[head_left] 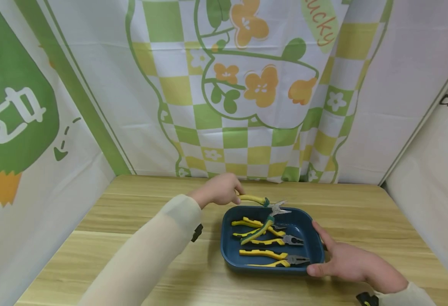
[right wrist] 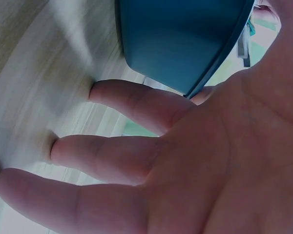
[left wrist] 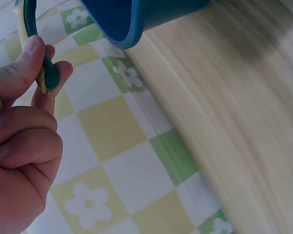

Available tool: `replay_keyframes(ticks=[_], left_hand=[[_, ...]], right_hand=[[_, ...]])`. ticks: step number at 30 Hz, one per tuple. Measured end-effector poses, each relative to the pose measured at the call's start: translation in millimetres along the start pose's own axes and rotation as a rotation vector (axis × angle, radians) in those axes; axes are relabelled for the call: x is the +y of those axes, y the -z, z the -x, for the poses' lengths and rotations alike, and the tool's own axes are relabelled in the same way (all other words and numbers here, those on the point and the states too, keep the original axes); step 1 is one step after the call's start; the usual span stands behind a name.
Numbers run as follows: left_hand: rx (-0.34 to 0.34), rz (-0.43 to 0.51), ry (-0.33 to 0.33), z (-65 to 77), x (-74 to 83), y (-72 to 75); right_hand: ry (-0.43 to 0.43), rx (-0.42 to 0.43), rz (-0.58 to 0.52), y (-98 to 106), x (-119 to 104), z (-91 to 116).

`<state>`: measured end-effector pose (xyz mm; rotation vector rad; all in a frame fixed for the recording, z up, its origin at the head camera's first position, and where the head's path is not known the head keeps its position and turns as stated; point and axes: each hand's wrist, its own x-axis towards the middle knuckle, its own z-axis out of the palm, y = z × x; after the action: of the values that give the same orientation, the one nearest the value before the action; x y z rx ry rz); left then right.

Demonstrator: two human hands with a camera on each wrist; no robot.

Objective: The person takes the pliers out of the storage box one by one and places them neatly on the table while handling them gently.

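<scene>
My left hand point(head_left: 221, 189) pinches one handle of long-nose pliers point(head_left: 251, 198) between thumb and fingertips. These pliers have yellow-green handles spread wide; their metal nose lies over the back rim of a blue bin point(head_left: 270, 269), and the other handle reaches down into it. In the left wrist view the handle end point(left wrist: 50, 80) shows between thumb and finger. Several yellow-and-black pliers point(head_left: 293, 240) lie inside the bin, partly overlapping. My right hand point(head_left: 347, 261) spans the bin's right end, thumb at the front corner, index finger at the rim. Its other fingers point(right wrist: 107, 151) stretch straight down to the table.
The bin stands on a wood-grain table point(head_left: 143, 238). Behind the table's far edge hangs a checked, flowered curtain point(head_left: 235, 140). White cloth walls point(head_left: 438, 170) with printed designs close in both sides.
</scene>
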<state>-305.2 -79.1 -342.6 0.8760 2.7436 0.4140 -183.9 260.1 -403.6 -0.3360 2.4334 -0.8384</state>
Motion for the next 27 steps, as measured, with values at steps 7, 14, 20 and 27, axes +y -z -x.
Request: replay_keyframes(ticks=[7,14,20,27], left_hand=[[0.032,0.152,0.121,11.9,-12.2,3.8],[0.106,0.300,0.251,29.0,-22.9,3.4],[0.149,0.419,0.327,43.8,-36.7,3.6],[0.168,0.462,0.379,63.9,-58.3,4.8]], right_hand=[[0.000,0.002,0.010,0,0,0],[0.009,-0.001,-0.002,0,1,0],[0.006,0.006,-0.013,-2,2,0],[0.003,0.010,-0.011,-2,3,-1]])
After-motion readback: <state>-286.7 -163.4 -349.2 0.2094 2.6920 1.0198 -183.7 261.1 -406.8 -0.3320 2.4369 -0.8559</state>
